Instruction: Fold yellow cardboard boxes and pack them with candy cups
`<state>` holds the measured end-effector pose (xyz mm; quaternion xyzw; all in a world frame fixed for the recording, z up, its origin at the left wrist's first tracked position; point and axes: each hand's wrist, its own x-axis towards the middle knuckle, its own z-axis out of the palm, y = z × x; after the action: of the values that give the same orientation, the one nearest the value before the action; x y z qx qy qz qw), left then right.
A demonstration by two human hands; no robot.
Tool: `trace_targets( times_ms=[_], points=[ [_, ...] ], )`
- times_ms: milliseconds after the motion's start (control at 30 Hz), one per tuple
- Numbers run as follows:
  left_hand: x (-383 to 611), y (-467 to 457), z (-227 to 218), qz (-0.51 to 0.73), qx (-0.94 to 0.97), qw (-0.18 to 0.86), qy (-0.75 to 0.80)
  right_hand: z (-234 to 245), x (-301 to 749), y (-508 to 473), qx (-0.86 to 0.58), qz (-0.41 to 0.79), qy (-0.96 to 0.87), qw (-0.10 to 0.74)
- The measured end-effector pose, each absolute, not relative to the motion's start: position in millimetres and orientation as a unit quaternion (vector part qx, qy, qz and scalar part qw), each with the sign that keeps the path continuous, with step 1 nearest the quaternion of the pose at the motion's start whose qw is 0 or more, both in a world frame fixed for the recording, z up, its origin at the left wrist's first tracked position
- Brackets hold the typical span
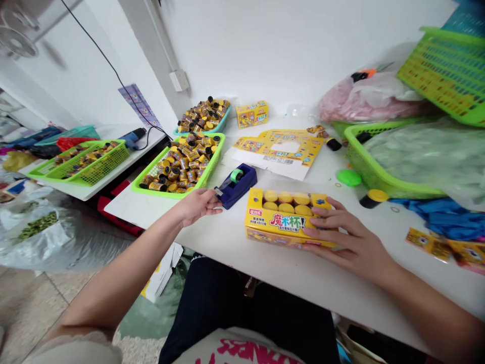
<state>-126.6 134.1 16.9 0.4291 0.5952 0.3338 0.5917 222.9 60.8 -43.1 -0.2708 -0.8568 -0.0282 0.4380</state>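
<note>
My left hand [202, 205] is closed in a pinch at the cutter end of a dark blue tape dispenser [242, 186], where the tape's end comes off. The strip itself is too thin to see clearly. A green-looking roll [237, 175] sits in the dispenser. My right hand [344, 235] grips the right end of a yellow candy box [280, 222], its fingers over the front and top edge. Through the box's window show several yellow-topped cups [286, 208]. Behind lies a flat, unfolded yellow carton [280, 146].
A green basket [214, 169] and a teal basket [227, 119] full of small cups stand at back left, near another yellow box [252, 115]. At right are a green basket [386, 177] with a plastic bag, a loose cup [374, 198] and a green lid [349, 177].
</note>
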Motion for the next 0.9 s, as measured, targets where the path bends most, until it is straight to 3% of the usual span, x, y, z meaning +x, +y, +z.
trace_targets(
  times_ms=[600,733,833,900],
  points=[
    [-132.7,126.5,-24.3,0.407,0.335,0.583,0.618,-43.5,226.0,63.6,-0.271,-0.01,-0.855,0.443],
    [-129.7,85.1,-10.9,0.442,0.359,0.579,0.583,-31.1,226.9,59.6,-0.271,-0.019,-0.874,0.403],
    [-106.8,36.9,0.4,0.482,0.4,0.595,0.504,-7.9,209.7,43.2,-0.338,-0.086,-0.824,0.446],
    [-84.6,8.0,4.2,0.503,0.43,0.604,0.443,11.5,188.5,27.1,-0.385,-0.062,-0.792,0.47]
  ],
)
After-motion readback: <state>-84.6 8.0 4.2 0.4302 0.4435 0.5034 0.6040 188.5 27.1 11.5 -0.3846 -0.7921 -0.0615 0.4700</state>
